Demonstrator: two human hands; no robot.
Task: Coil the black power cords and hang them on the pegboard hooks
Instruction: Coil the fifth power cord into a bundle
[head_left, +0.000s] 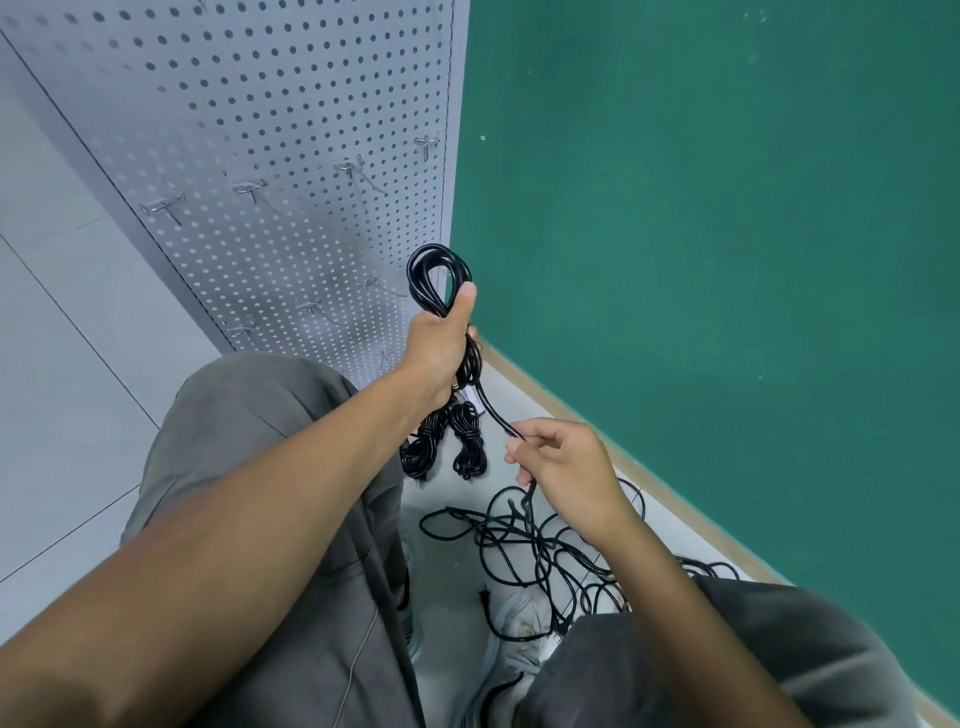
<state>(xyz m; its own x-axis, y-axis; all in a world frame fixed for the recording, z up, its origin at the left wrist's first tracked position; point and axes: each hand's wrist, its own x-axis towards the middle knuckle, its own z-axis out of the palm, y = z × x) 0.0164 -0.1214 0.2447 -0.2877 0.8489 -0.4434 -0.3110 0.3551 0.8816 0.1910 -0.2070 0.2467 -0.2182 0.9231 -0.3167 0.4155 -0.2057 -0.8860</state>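
Landmark: pegboard (270, 130), grey, perforated, standing upright on the floor beside the green wall (727, 234)
Containers: only the hooks (252, 188) on the pegboard act as holders; all visible ones bare
Hook count: four in the upper row, about four more lower down, the lowest blurred and hard to count
Coil in hand (439, 275): black, glossy, several loops bunched together, top loop raised in front of the pegboard's right edge, lower loops hanging below the fist
Left hand (441, 338): closed around the coil's middle, thumb up along the loops, in front of the pegboard's lower right corner
Right hand (563, 467): below and right of the pegboard, fingers curled, pinching the loose run of cord (496, 413) that leads down from the coil
Finished bundles (444, 441): two, black, each wrapped tight at the waist, lying side by side on the floor just below the pegboard's foot
Loose cords (535, 551): black tangle of overlapping loops on the floor, further from the pegboard than the bundles, near the wall's base; number of cords in it cannot be told
Plug (485, 597): one black end lying on the floor at the tangle's near edge
Legs: two, in grey trousers (270, 467), either side of the tangle
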